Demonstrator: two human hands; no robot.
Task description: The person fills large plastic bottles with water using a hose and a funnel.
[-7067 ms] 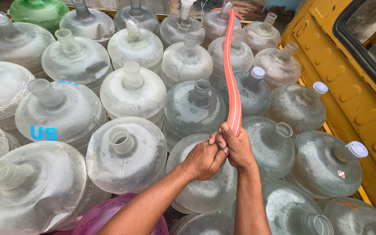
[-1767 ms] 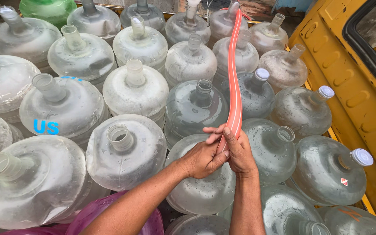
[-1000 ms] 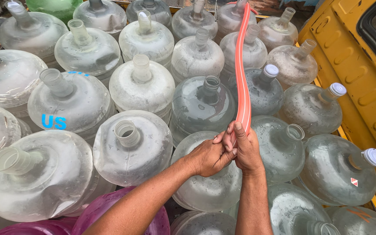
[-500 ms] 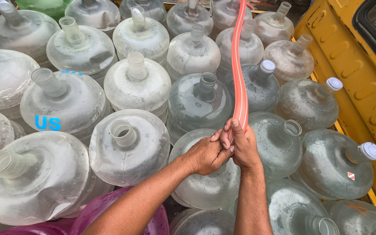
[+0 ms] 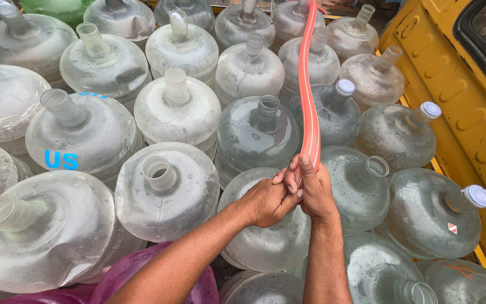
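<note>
Both my hands meet over the neck of a clear, wet water jug (image 5: 265, 247) in the lower middle. My right hand (image 5: 313, 188) grips the end of an orange-red hose (image 5: 309, 95) that runs up and away over the jugs. My left hand (image 5: 268, 200) is curled around the same spot, pressed against my right hand and covering the jug's mouth. The hose end and the jug's opening are hidden under my fingers.
Several large clear jugs stand packed together all around; some wear white caps (image 5: 477, 196), others are uncapped (image 5: 157, 171). A yellow vehicle body (image 5: 468, 95) runs along the right side. A purple jug (image 5: 142, 281) lies at the bottom and a green one (image 5: 57, 5) at top left.
My hands have stayed clasped on the hose end over the same jug. The hose has swayed slightly, and the view has shifted a little.
</note>
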